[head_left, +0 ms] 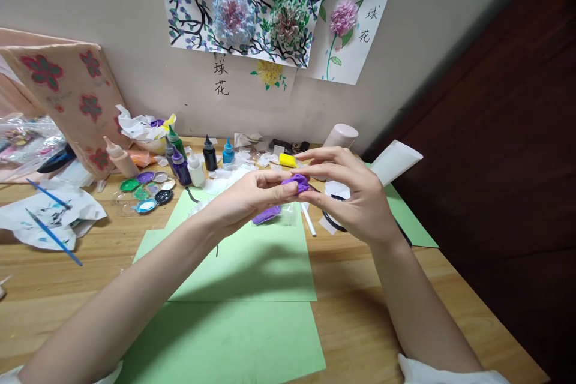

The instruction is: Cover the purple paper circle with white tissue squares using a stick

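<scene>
A soft, creased purple lump (300,183), slightly longer sideways, is pinched between the nearly closed fingers (324,172) of the left hand (245,199) and right hand (362,198), above smooth green paper (243,276) laid on the wood-grained table (351,342).

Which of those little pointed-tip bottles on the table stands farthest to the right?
The bright blue bottle: it stands just to the right of the black bottle, and the others are all farther left, none of them bright blue.
</scene>
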### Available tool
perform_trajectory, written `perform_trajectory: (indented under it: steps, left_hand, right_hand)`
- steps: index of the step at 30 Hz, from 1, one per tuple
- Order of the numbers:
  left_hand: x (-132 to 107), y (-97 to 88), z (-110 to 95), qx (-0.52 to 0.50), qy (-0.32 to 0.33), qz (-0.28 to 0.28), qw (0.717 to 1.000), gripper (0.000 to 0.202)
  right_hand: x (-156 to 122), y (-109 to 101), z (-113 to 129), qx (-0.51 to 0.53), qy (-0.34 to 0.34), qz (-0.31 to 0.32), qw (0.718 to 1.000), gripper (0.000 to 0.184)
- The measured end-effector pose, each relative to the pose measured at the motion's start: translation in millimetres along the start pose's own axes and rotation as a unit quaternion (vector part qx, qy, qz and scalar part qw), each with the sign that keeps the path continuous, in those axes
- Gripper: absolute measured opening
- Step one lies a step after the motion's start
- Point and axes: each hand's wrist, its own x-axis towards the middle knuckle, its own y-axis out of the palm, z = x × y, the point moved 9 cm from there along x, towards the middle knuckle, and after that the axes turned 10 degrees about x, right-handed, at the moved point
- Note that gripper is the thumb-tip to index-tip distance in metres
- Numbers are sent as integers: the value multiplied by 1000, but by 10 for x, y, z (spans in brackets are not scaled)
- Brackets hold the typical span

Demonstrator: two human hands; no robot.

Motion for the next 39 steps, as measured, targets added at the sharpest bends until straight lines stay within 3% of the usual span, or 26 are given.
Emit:
perform_trajectory:
  steps: [5, 14, 17, 20, 23, 26, 30, 32, 35, 37, 39]
  left_hand:
    - [-11, -86, -44, 75, 15, -44, 996, 30]
    - [-14, -109, -138, 119, 51, -63, 990, 28]
    - [-15, -74, -169, 115, 76, -38, 990, 40]
    - [-28, 34, -179, 79, 88, 17, 993, 51]
    - [-36, 73, -165, 69, 81, 34, 994, 39]
    - [-28, -6, -151, 71, 75, -7, 995, 26]
    - [-17, -174, -122, 31, 65, -88, 993, 23]
    - [-27, -289, -140, -1, 74, -143, 987, 22]
    - [-64, -478, -195, -63, 90, -218, 970, 16]
    - [-90, -584, -233, -91, 91, -250, 960, 18]
    - [-117, -662, -288, -102, 100, -269, 953, 20]
  right_hand:
    - [2, 85, 32, 8, -6, 35, 999, 36]
    - [-29, 23, 103, -19, -70, -29, 997, 18]
    - [-30, -48, 90, -4, -69, -46, 997, 18]
    - [-16, -38, 38, 35, -43, -22, 998, 20]
    - [-4, 35, 0, 55, -20, 22, 998, 25]
    - [3, 61, 11, 54, -15, 42, 998, 34]
    - [17, 5, -21, 34, 6, 41, 999, 48]
    - [12, 20, -166, 35, 49, 59, 996, 48]
    - [-77, 221, -584, 40, 143, 150, 977, 41]
    - [-197, 353, -974, -1, 224, 200, 954, 37]
    - [-375, 387, -1421, -84, 342, 217, 910, 31]
